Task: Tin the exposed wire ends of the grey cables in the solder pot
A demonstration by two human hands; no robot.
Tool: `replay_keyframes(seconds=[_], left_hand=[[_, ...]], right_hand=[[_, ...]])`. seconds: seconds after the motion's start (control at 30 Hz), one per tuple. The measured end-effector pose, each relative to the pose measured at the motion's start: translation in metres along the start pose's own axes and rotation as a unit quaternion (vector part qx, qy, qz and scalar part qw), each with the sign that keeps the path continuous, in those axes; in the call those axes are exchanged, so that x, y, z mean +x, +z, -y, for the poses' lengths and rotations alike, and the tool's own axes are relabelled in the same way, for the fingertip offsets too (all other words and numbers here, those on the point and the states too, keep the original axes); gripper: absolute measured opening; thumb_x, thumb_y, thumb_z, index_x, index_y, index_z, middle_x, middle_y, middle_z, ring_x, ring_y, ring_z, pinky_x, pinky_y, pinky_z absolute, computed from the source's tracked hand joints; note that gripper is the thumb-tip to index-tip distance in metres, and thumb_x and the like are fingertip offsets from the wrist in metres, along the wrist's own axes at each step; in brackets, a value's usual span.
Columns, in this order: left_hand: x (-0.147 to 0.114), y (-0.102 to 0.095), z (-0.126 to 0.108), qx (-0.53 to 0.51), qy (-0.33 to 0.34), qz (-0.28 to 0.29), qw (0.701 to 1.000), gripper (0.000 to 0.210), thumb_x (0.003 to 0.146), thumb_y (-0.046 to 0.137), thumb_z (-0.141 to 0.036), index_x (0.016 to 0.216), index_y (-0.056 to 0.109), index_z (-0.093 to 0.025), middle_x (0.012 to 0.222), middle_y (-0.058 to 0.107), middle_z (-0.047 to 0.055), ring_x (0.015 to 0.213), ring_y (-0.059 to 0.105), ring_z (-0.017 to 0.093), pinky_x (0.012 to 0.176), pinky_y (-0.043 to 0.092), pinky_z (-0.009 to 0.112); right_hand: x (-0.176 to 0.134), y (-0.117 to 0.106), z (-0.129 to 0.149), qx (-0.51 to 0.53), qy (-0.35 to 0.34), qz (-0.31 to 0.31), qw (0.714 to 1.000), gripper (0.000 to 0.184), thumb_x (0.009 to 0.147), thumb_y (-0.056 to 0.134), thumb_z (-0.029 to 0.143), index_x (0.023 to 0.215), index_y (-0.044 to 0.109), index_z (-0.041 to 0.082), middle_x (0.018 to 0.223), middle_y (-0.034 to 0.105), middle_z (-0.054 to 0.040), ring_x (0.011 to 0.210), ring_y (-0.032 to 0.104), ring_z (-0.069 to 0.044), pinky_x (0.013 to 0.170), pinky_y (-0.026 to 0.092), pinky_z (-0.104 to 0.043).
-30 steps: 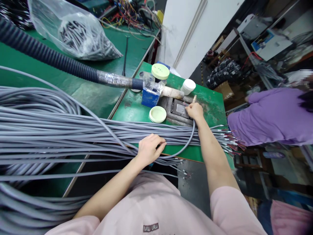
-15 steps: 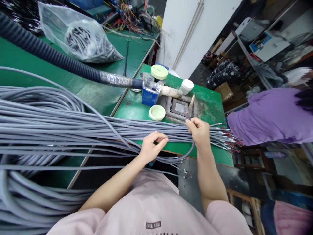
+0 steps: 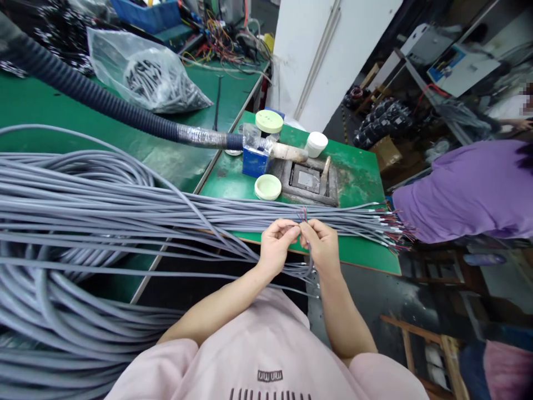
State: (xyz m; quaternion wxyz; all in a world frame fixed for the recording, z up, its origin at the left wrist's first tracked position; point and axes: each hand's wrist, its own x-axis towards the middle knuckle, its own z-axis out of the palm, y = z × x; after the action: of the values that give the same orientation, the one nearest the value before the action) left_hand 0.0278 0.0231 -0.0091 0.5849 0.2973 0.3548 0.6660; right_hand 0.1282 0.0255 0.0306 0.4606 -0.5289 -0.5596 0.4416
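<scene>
Thin red and dark wires (image 3: pixel 303 213) fan upward from the end of a grey cable, between my fingertips. My right hand (image 3: pixel 323 244) pinches this cable end, and the grey cable (image 3: pixel 310 268) bends down below it. Close on its left, my left hand (image 3: pixel 275 249) is closed, with thumb and forefinger pinched at the base of the wires. Behind both hands a thick bundle of grey cables (image 3: pixel 233 214) runs across the bench. Stripped wire ends (image 3: pixel 391 228) lie at the bundle's right end.
Beyond the bundle sits a metal pot (image 3: pixel 308 180) in a grimy frame, with a hose nozzle (image 3: pixel 287 151) over its edge. Nearby are a pale green lid (image 3: pixel 267 188), a white cup (image 3: pixel 316 144) and a blue box (image 3: pixel 255 161). A person in purple (image 3: pixel 458 189) is at right.
My right hand has come back from near the pot, bringing the wire end toward me. My left hand has moved right to meet it and now pinches at the wires.
</scene>
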Motion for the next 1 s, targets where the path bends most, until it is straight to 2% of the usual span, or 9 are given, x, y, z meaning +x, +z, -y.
replay_keyframes(seconds=[0.1, 0.2, 0.27, 0.33, 0.47, 0.63, 0.7, 0.8, 1.0], left_hand=[[0.0, -0.006, -0.006, 0.101, 0.119, 0.002, 0.988, 0.014, 0.077, 0.068, -0.033, 0.077, 0.065, -0.02, 0.065, 0.059, -0.003, 0.057, 0.051, 0.008, 0.057, 0.044, 0.023], [0.0, -0.011, -0.011, 0.217, 0.279, 0.092, 0.931, 0.007, 0.08, 0.065, -0.025, 0.078, 0.068, -0.02, 0.068, 0.064, 0.0, 0.064, 0.056, 0.011, 0.063, 0.047, 0.025], [-0.001, -0.011, -0.01, 0.242, 0.323, 0.14, 0.904, 0.007, 0.081, 0.063, -0.023, 0.079, 0.07, -0.02, 0.069, 0.065, 0.001, 0.064, 0.057, 0.011, 0.064, 0.047, 0.026], [-0.002, -0.009, -0.007, 0.219, 0.289, 0.124, 0.924, 0.005, 0.08, 0.065, -0.022, 0.079, 0.07, -0.02, 0.069, 0.063, 0.001, 0.064, 0.056, 0.01, 0.063, 0.047, 0.025], [-0.004, -0.008, -0.001, 0.085, 0.072, 0.08, 0.99, 0.024, 0.071, 0.075, -0.029, 0.092, 0.069, -0.019, 0.08, 0.062, 0.001, 0.069, 0.057, 0.01, 0.066, 0.047, 0.023], [-0.007, -0.013, 0.001, -0.016, -0.13, 0.217, 0.967, 0.03, 0.075, 0.069, -0.042, 0.075, 0.068, -0.011, 0.073, 0.06, 0.002, 0.055, 0.057, 0.01, 0.059, 0.047, 0.026], [-0.006, -0.016, 0.0, -0.039, -0.154, 0.235, 0.959, 0.031, 0.079, 0.065, -0.041, 0.073, 0.068, -0.011, 0.062, 0.053, -0.001, 0.051, 0.054, 0.009, 0.058, 0.045, 0.026], [-0.006, -0.019, 0.0, -0.046, -0.142, 0.2, 0.968, 0.025, 0.077, 0.069, -0.037, 0.076, 0.071, -0.013, 0.076, 0.057, 0.003, 0.071, 0.058, 0.012, 0.072, 0.046, 0.026], [-0.01, -0.02, -0.002, -0.007, -0.136, 0.211, 0.968, 0.022, 0.074, 0.072, -0.038, 0.076, 0.074, -0.016, 0.085, 0.059, 0.005, 0.085, 0.054, 0.015, 0.085, 0.041, 0.03]], right_hand=[[-0.008, -0.003, -0.007, 0.072, 0.019, 0.035, 0.997, 0.019, 0.082, 0.059, 0.038, 0.093, 0.062, 0.023, 0.05, 0.051, 0.0064, 0.042, 0.041, -0.009, 0.043, 0.033, -0.022], [-0.015, -0.006, -0.014, 0.151, 0.032, 0.034, 0.987, 0.032, 0.081, 0.061, 0.036, 0.11, 0.056, 0.024, 0.05, 0.049, 0.0083, 0.039, 0.037, -0.007, 0.04, 0.03, -0.021], [-0.018, -0.007, -0.016, 0.192, 0.047, 0.025, 0.98, 0.037, 0.08, 0.062, 0.036, 0.114, 0.054, 0.024, 0.049, 0.047, 0.0095, 0.037, 0.034, -0.006, 0.038, 0.028, -0.019], [-0.02, -0.008, -0.015, 0.211, 0.058, 0.021, 0.976, 0.041, 0.079, 0.063, 0.034, 0.117, 0.051, 0.024, 0.048, 0.047, 0.0102, 0.035, 0.033, -0.006, 0.037, 0.028, -0.018], [-0.022, -0.006, -0.011, 0.215, 0.068, 0.016, 0.974, 0.045, 0.08, 0.064, 0.033, 0.121, 0.047, 0.025, 0.048, 0.05, 0.0105, 0.035, 0.034, -0.006, 0.036, 0.029, -0.018], [-0.026, -0.001, -0.01, 0.193, 0.087, 0.025, 0.977, 0.042, 0.082, 0.062, 0.036, 0.12, 0.047, 0.026, 0.051, 0.055, 0.0088, 0.036, 0.041, -0.007, 0.036, 0.034, -0.018], [-0.026, -0.006, -0.01, 0.135, 0.077, 0.05, 0.987, 0.035, 0.084, 0.059, 0.037, 0.116, 0.051, 0.026, 0.055, 0.058, 0.0066, 0.04, 0.048, -0.009, 0.04, 0.04, -0.02], [-0.023, -0.019, -0.004, -0.038, -0.007, 0.033, 0.999, 0.019, 0.084, 0.059, 0.033, 0.1, 0.063, 0.023, 0.07, 0.065, 0.001, 0.061, 0.061, -0.012, 0.058, 0.05, -0.026], [-0.011, -0.026, 0.019, -0.277, -0.195, -0.014, 0.941, 0.009, 0.081, 0.064, 0.028, 0.08, 0.068, 0.02, 0.07, 0.06, 0.0, 0.066, 0.055, -0.013, 0.065, 0.045, -0.027]])
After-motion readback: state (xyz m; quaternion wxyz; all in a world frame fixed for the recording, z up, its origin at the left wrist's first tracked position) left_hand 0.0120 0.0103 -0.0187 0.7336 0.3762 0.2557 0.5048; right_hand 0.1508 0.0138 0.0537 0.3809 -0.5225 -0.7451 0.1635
